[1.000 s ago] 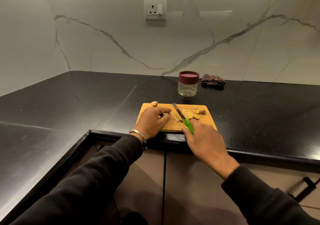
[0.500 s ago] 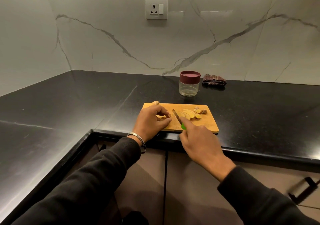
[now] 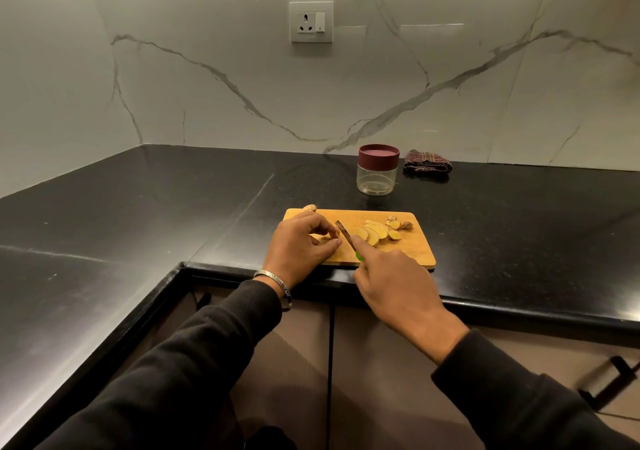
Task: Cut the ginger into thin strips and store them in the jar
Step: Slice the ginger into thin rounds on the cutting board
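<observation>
Pale yellow ginger slices (image 3: 372, 233) fan out on the cutting board (image 3: 412, 252), just right of the knife (image 3: 346, 238). Right hand (image 3: 391, 280) grips its green handle, left hand (image 3: 299, 245) pinches a ginger piece (image 3: 330, 236) (blade's slid closer). Lidded jar (image 3: 377, 172) sits behind the board.

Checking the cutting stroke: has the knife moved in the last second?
Yes. The knife has drawn back toward the board's near edge; less blade reaches past the right hand.

Black countertop (image 3: 145, 214) runs along marble wall (image 3: 207, 79). Checked cloth (image 3: 428, 166) at countertop's back edge. Socket with switch (image 3: 311, 22) on wall above countertop. Cabinet doors (image 3: 363, 373) below countertop.
</observation>
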The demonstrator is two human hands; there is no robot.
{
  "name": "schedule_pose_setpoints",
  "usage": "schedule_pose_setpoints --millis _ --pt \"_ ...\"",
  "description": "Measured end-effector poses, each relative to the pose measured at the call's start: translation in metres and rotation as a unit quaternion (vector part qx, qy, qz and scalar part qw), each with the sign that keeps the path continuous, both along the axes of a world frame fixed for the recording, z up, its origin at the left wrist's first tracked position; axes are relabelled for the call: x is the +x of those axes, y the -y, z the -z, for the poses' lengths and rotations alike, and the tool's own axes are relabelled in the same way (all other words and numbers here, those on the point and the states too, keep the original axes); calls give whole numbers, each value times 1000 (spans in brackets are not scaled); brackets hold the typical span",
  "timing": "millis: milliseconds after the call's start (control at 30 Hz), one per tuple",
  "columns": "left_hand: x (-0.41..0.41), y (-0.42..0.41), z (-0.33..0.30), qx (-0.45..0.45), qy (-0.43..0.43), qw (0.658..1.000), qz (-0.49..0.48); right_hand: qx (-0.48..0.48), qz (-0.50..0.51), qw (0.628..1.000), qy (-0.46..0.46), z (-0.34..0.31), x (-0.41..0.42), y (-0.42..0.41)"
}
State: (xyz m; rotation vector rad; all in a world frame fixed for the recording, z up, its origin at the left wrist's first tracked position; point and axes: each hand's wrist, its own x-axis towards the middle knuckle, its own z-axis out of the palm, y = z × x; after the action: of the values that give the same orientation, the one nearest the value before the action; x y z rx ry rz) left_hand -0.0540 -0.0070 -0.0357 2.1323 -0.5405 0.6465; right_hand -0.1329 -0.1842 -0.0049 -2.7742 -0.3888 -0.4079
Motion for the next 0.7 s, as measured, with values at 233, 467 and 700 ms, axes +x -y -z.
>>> schedule_pose_setpoints --millis 233,467,700 --pt "1 0 1 1 4 1000 -7 6 -3 1000 17 0 -1 0" --pt "-1 1 0 -1 0 1000 -10 -4 -8 1000 12 2 0 -1" --pt "-1 2 -1 1 -9 1000 -14 -18 -9 1000 2 0 3 -3"
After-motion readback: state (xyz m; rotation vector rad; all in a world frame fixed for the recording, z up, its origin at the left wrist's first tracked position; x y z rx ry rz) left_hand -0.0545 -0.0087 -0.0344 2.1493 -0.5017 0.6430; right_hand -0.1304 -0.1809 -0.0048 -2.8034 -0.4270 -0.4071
